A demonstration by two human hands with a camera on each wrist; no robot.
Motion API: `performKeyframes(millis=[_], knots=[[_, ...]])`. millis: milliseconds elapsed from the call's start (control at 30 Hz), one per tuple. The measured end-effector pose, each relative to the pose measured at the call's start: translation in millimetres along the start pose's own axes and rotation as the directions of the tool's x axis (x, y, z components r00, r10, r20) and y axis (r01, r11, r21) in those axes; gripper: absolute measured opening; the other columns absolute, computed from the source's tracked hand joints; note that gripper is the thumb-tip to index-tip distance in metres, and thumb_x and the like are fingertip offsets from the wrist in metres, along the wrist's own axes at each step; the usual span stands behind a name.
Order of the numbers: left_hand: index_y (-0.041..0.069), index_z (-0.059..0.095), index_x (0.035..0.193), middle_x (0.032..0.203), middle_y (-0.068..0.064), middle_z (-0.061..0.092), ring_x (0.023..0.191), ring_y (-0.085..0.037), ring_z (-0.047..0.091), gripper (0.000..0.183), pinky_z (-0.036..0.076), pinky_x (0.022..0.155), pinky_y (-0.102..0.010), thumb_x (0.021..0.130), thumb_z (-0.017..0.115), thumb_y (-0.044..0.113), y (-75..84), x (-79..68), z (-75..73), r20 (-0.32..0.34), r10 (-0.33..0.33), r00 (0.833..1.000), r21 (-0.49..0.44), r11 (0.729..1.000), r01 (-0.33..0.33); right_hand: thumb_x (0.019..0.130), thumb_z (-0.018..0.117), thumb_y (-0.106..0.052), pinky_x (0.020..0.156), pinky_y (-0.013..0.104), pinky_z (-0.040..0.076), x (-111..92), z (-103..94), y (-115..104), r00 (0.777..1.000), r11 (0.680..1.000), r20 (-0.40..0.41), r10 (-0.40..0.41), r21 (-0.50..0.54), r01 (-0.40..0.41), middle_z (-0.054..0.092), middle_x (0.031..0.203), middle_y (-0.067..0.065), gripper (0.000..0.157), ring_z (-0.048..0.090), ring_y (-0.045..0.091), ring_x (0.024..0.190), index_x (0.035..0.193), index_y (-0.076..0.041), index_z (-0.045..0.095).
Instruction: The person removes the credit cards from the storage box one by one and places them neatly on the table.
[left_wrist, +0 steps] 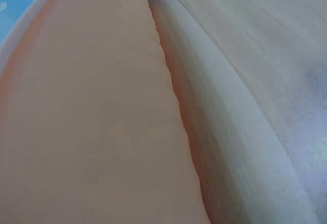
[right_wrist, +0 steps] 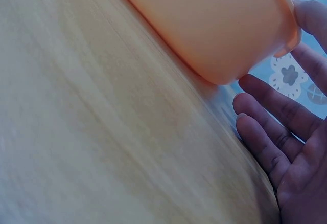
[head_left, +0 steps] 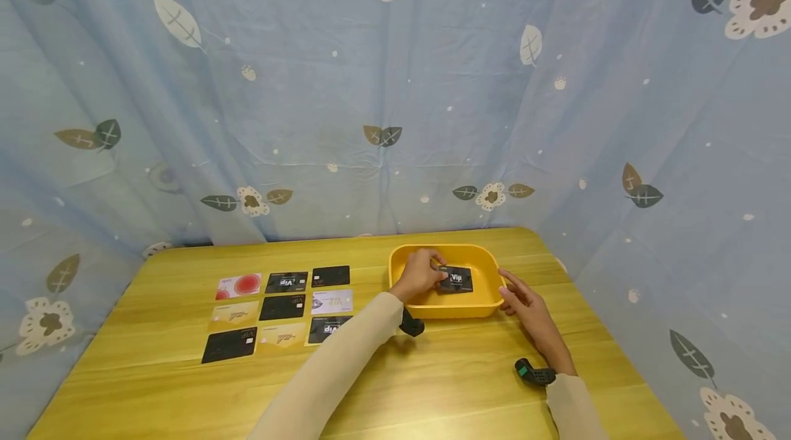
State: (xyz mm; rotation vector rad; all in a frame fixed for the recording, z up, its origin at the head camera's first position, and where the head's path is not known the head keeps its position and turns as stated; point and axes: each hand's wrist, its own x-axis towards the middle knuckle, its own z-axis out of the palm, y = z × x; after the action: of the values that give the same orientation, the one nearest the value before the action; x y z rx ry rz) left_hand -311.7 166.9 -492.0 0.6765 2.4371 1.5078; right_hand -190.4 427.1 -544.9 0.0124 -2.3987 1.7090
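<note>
In the head view my left hand [head_left: 420, 274] reaches inside a yellow plastic bin [head_left: 445, 313] and pinches the left edge of a black "Vip" card [head_left: 457, 280]. Its palm faces down, hiding part of the bin's left side. The bin's wall [left_wrist: 102, 111] fills most of the left wrist view, where the hand is hidden. My right hand [head_left: 526, 306] is at the bin's right end, thumb and forefinger at the rim. In the right wrist view the other fingers [right_wrist: 265, 142] of that hand stretch loosely beside the bin's lower corner.
Left of the bin, several cards lie in rows on the wooden table [head_left: 148, 371]: a pink-and-white card [head_left: 238, 286], a silver card [head_left: 331, 301], gold cards [head_left: 234, 316] and black cards [head_left: 229, 344]. Behind the table hangs a blue patterned curtain [head_left: 309, 117].
</note>
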Motion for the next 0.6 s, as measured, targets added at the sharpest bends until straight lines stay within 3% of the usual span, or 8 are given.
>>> performKeyframes(millis=[267, 600], knots=[[0.001, 0.074, 0.110, 0.085, -0.007, 0.072, 0.066, -0.027, 0.072, 0.019, 0.057, 0.057, -0.027, 0.092, 0.077, 0.004, 3.7, -2.1, -2.5, -0.042, -0.010, 0.999, -0.030, 1.000, 0.009, 0.108, 0.056, -0.034, 0.079, 0.029, 0.058, -0.3, -1.2, -1.6, 1.000, 1.000, 0.020, -0.006, -0.017, 0.006, 0.060, 0.128, 0.019, 0.051, 0.066, 0.026, 0.092, 0.157, -0.027, 0.045], [-0.003, 0.074, 0.114, 0.089, -0.011, 0.073, 0.074, -0.034, 0.074, 0.020, 0.061, 0.066, -0.039, 0.094, 0.073, -0.001, 9.4, -6.7, -6.6, -0.043, -0.006, 0.999, -0.077, 0.997, 0.003, 0.108, 0.056, -0.033, 0.080, 0.029, 0.057, -0.3, -2.0, -1.1, 1.000, 1.000, 0.031, 0.000, -0.014, 0.001, 0.059, 0.132, 0.020, 0.052, 0.066, 0.026, 0.094, 0.158, -0.027, 0.043]])
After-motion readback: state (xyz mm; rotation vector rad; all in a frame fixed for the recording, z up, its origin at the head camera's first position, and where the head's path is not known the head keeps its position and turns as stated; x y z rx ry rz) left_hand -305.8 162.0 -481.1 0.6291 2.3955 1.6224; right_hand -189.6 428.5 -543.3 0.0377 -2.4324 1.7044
